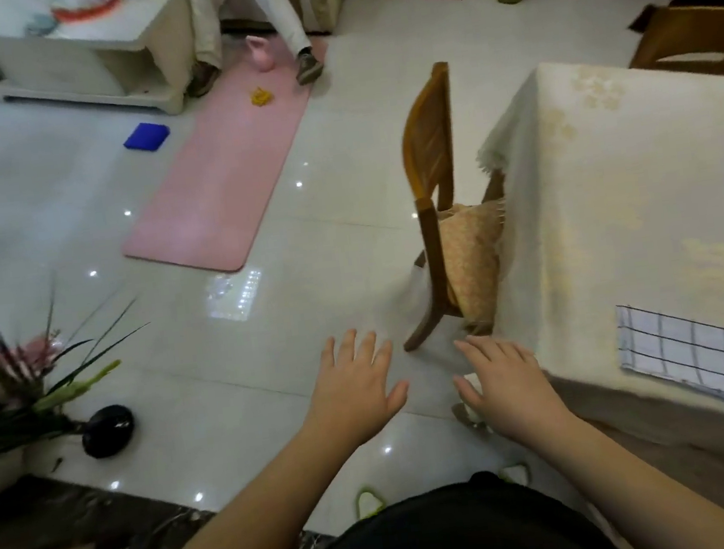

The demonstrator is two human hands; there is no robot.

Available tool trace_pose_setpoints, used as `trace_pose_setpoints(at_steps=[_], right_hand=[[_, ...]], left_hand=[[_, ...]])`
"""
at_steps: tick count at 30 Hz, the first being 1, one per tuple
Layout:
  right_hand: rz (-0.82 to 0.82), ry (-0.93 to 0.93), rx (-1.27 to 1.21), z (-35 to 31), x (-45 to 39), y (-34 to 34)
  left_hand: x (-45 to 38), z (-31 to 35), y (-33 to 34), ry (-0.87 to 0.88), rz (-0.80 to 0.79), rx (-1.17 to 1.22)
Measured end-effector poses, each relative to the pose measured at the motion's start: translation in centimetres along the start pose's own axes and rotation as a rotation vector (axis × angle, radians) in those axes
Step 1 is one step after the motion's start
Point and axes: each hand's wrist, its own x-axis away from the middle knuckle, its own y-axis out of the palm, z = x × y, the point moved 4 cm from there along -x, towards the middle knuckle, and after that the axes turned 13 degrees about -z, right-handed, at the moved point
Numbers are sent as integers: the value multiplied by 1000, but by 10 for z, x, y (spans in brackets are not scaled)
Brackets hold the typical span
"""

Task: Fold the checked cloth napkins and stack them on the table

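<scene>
Head view: both hands hang over the tiled floor (253,223), palms down, fingers straight and spread, grasping nothing. Left hand (355,380) is well apart from the table (643,203); right hand (508,382) is near its corner. One folded checked napkin (682,351) lies flat on the tablecloth near the table's front edge. A wooden chair (438,201) stands tucked against the table's side.

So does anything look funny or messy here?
Not much. The folded napkin sits askew near the table edge, its corner close to hanging off. A yellow thing and a blue pad lie loose on the floor. Both hands are empty.
</scene>
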Motion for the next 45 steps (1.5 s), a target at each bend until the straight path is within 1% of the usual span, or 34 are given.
trace_pose_setpoints(at_steps=[5, 8, 14, 21, 28, 32, 37, 45], right_hand=[[9, -32, 56, -49, -17, -9], [-7, -78, 92, -70, -29, -15], [-20, -118, 92, -88, -62, -23], [-50, -113, 34, -88, -132, -34], [-67, -150, -103, -101, -223, -84], [-86, -176, -140, -106, -264, -114], [-64, -161, -162, -108, -303, -154], [-23, -106, -132, -118, -386, -207]], left_hand=[[23, -49, 5, -89, -7, 71], [27, -70, -2, -129, 30, 113], [17, -98, -14, -130, 61, 142], [-43, -136, -35, -95, -8, 81], [-108, -184, -88, -108, -86, 34], [-135, -205, -127, -120, -60, 19], [-173, -229, -166, -139, -3, 55], [-263, -278, -207, -61, -12, 9]])
